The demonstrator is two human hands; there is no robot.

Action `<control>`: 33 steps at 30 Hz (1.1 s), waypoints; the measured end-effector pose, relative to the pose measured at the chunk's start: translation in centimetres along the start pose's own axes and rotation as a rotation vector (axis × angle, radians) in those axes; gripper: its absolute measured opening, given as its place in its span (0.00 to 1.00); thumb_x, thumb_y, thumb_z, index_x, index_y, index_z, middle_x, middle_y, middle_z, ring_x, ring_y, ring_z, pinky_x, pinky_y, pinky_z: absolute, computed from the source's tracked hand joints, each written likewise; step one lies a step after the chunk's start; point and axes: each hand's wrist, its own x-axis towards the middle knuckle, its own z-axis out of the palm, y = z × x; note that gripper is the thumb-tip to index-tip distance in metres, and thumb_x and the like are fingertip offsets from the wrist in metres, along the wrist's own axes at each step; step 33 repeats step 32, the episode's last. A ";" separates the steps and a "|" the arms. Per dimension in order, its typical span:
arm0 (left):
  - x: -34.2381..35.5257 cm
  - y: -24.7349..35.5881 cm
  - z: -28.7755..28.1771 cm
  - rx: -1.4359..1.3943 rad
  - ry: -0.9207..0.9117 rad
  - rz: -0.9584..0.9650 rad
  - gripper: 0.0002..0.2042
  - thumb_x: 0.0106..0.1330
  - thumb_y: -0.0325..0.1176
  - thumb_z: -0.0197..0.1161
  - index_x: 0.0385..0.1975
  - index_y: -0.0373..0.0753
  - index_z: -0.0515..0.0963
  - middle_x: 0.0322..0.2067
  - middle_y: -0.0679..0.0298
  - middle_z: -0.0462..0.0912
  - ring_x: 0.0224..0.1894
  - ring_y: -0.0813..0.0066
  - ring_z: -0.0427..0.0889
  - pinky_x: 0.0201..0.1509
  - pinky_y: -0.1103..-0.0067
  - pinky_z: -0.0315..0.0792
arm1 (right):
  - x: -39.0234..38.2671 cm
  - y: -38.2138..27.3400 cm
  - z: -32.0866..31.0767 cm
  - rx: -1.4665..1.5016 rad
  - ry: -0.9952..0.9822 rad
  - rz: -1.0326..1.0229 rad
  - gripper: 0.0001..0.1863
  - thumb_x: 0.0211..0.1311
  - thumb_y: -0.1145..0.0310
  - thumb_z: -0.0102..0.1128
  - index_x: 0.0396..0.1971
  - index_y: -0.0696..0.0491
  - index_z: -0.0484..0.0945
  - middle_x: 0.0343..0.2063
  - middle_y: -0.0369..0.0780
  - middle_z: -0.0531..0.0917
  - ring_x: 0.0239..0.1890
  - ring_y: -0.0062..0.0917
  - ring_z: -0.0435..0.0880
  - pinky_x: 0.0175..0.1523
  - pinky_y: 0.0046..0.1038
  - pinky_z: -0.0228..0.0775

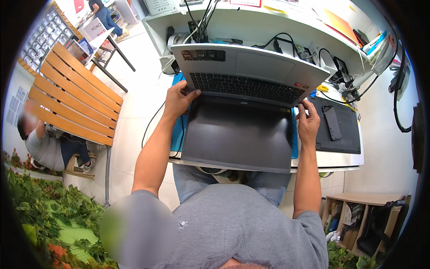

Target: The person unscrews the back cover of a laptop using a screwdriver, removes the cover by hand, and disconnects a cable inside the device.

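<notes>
A silver laptop is opened wide in front of me. Its dark screen (pixel 237 134) lies face up toward my body, reaching past the desk's front edge. The base with the black keyboard (pixel 246 85) tilts up behind it, and a strip at its upper left looks dark and patchy. My left hand (pixel 179 99) pinches the base's left corner near the hinge, thumb on the keyboard side. At the right hinge corner, my right hand (pixel 308 120) has its fingers closed on the laptop's edge; the fingertips are partly hidden. A blue mat (pixel 177 136) shows beneath the laptop.
Right of the laptop, a dark closed laptop (pixel 349 134) carries a black phone-like slab (pixel 331 122). Cables and small parts crowd the white shelf (pixel 251 22) behind. A slatted wooden table (pixel 76 96) with a seated person stands left; a wooden cabinet (pixel 365 197) is at lower right.
</notes>
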 end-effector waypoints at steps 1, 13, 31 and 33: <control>0.0 -0.1 0.0 -0.001 0.002 -0.003 0.10 0.68 0.23 0.77 0.47 0.34 0.88 0.35 0.67 0.91 0.38 0.81 0.86 0.48 0.78 0.80 | 0.0 0.0 0.1 0.015 -0.001 0.002 0.13 0.81 0.70 0.66 0.57 0.59 0.87 0.48 0.37 0.88 0.39 0.15 0.83 0.36 0.19 0.78; 1.7 -1.4 -3.1 -0.046 -0.103 0.080 0.12 0.66 0.25 0.79 0.48 0.36 0.89 0.39 0.66 0.90 0.43 0.80 0.86 0.48 0.79 0.80 | -0.2 1.3 1.9 -0.218 0.025 -0.068 0.12 0.82 0.67 0.65 0.55 0.60 0.85 0.41 0.34 0.85 0.32 0.15 0.80 0.33 0.19 0.74; 5.1 -4.5 -2.8 -0.278 -0.307 0.277 0.10 0.54 0.33 0.77 0.32 0.38 0.85 0.32 0.59 0.84 0.36 0.55 0.86 0.41 0.64 0.79 | 0.4 5.2 -3.2 -0.446 0.030 -0.062 0.03 0.81 0.75 0.61 0.44 0.58 0.81 0.52 0.38 0.76 0.45 0.20 0.82 0.46 0.22 0.85; 5.1 -4.9 -2.8 -0.291 -0.314 0.270 0.10 0.55 0.33 0.77 0.32 0.38 0.86 0.32 0.59 0.85 0.37 0.56 0.87 0.42 0.65 0.80 | 0.1 5.2 -2.4 -0.440 0.035 -0.043 0.03 0.82 0.75 0.60 0.45 0.58 0.80 0.56 0.38 0.77 0.46 0.19 0.82 0.47 0.22 0.85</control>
